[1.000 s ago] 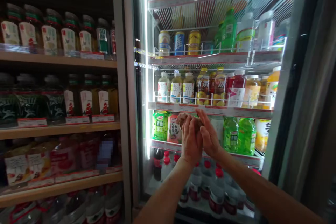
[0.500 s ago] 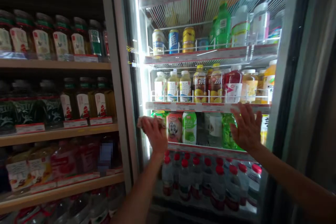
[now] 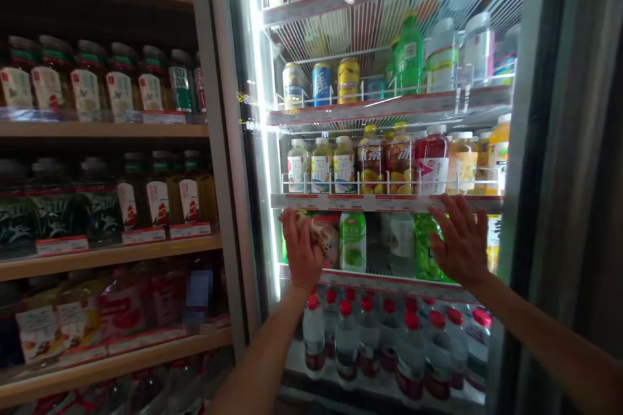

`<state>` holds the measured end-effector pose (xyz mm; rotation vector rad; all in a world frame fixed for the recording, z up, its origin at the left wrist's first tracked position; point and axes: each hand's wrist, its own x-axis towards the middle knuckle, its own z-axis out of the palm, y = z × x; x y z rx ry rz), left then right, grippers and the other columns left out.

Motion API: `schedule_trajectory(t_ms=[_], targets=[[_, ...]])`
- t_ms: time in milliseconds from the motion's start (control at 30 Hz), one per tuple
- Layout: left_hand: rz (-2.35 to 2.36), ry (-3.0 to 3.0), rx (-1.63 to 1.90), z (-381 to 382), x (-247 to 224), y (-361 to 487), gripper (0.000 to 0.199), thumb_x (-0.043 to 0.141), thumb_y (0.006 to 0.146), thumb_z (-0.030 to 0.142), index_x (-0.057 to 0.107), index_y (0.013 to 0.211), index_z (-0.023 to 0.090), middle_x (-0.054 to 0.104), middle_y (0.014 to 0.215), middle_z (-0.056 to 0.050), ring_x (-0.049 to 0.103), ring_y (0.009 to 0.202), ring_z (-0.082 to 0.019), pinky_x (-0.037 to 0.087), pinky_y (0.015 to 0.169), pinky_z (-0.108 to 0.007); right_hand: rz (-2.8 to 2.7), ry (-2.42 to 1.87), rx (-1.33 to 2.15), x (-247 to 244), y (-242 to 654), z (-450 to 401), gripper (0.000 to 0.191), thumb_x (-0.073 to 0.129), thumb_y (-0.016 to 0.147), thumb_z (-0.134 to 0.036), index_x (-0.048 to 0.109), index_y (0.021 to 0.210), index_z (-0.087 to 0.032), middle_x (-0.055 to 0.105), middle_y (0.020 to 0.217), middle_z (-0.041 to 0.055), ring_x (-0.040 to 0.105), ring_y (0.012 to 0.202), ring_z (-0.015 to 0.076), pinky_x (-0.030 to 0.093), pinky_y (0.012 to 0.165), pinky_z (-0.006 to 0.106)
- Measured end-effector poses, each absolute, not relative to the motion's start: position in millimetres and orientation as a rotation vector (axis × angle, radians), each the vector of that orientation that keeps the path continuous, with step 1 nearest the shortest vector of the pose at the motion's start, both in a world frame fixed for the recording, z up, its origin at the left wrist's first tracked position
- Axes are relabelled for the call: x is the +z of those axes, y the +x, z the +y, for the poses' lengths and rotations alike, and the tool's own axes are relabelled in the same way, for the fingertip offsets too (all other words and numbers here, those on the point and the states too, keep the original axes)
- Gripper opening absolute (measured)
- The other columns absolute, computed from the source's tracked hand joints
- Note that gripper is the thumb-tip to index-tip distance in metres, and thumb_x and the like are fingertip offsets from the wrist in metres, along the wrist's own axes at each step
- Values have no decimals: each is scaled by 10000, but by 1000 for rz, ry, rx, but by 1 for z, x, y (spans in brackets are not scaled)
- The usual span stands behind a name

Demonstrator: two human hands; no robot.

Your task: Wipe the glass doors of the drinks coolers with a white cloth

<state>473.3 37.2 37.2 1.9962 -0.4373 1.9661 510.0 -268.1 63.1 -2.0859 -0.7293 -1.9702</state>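
My left hand (image 3: 302,249) is closed over a crumpled, pale pinkish-brown cloth (image 3: 320,237), pressed flat at the glass door (image 3: 374,233) of a lit drinks cooler. Behind the cloth, a pink carton and something green are partly covered. My right hand (image 3: 462,240) is raised at the right of the same glass, fingers spread and holding nothing. Whether its palm touches the glass cannot be made out. A green bottle (image 3: 427,246) stands behind it, partly hidden. Between my hands, a green and white bottle (image 3: 353,241) shows on the shelf inside.
Cooler shelves above hold cans (image 3: 322,83), a green bottle (image 3: 409,55) and tea bottles (image 3: 344,165). Red-capped water bottles (image 3: 346,343) fill the bottom. Wooden shelves (image 3: 109,248) with drinks stand at left, beside the cooler's frame (image 3: 221,142). A dark metal edge runs along the right.
My left hand has slid to the right with the cloth, away from the door's left edge and over the pink carton. My right hand stays nearly in place. The view has shifted slightly.
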Motion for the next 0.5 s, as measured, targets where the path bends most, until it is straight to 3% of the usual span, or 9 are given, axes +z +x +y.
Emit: schedule_trajectory(t_ms=[200,500], targets=[[-568,1996,1813,-23,31,478,643,466,791,257,234,1379,137,252,1454,-172,190,1362,-276,242,1081,-512,-742,-2078,-1944,62,510,-270,382,356,891,-340,487,1226,-209,399,1397,108,281,1332,258,120,1088,501],[-82,1868,2111,67,62,489,576,393,864,285,223,1366,60,199,1460,-217,134,1371,-288,168,1105,-511,-701,-2108,-1992,64,510,-268,420,427,860,-310,459,1264,-201,373,1414,107,284,1328,269,129,1082,509]])
